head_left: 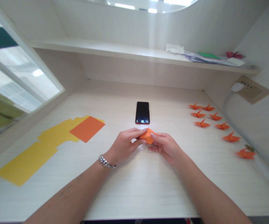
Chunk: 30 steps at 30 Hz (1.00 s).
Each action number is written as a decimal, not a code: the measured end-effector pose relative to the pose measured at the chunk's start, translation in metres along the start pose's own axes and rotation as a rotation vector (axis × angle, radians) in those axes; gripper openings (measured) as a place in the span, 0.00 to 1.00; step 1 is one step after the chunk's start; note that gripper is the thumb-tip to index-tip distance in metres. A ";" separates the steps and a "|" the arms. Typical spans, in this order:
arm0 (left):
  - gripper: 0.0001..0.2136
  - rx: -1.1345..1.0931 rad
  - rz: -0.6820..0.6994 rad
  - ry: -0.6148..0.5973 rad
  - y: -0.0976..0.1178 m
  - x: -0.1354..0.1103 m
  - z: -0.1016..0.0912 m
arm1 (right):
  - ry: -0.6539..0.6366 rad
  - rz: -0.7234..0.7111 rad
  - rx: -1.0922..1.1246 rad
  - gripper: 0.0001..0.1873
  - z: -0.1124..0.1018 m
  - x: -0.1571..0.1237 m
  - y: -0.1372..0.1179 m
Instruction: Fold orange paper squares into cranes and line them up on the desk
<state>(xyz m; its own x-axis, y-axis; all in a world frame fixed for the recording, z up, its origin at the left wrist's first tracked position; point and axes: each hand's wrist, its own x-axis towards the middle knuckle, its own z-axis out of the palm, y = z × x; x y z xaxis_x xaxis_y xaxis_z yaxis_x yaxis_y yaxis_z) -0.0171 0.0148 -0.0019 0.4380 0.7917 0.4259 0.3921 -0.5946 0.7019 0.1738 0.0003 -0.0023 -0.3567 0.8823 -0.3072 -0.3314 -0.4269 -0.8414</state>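
Observation:
A small folded piece of orange paper (148, 136) is held just above the desk (134, 186), between both hands. My left hand (124, 145), with a metal bracelet at the wrist, pinches the paper's left side with thumb and fingers. My right hand (166, 147) grips the right side, fingers curled under it. Part of the paper is hidden behind the fingers.
A black phone (142, 112) lies just beyond the hands. Yellow sheets (31, 155) and an orange sheet (87, 128) lie at the left. Several folded orange paper cranes (202, 123) stand in rows at the right. A shelf (129, 51) above holds papers; a wall socket (248, 90) is at right.

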 end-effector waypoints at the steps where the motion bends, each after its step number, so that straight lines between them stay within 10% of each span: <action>1: 0.17 0.002 0.002 0.000 0.001 0.001 -0.001 | -0.011 0.004 0.010 0.17 0.000 -0.001 0.000; 15: 0.11 -0.282 -0.236 -0.035 0.005 0.003 0.000 | 0.157 -0.416 -0.401 0.15 -0.001 0.001 -0.001; 30: 0.15 -0.759 -0.592 0.054 0.003 0.005 0.012 | 0.223 -0.336 -0.184 0.12 0.011 0.002 0.006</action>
<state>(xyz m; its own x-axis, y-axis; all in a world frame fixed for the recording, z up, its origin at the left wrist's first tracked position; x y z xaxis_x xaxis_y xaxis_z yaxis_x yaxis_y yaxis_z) -0.0044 0.0150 -0.0048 0.2925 0.9507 -0.1034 -0.0982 0.1374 0.9856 0.1616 -0.0029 -0.0025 -0.0521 0.9959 -0.0746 -0.2282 -0.0846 -0.9699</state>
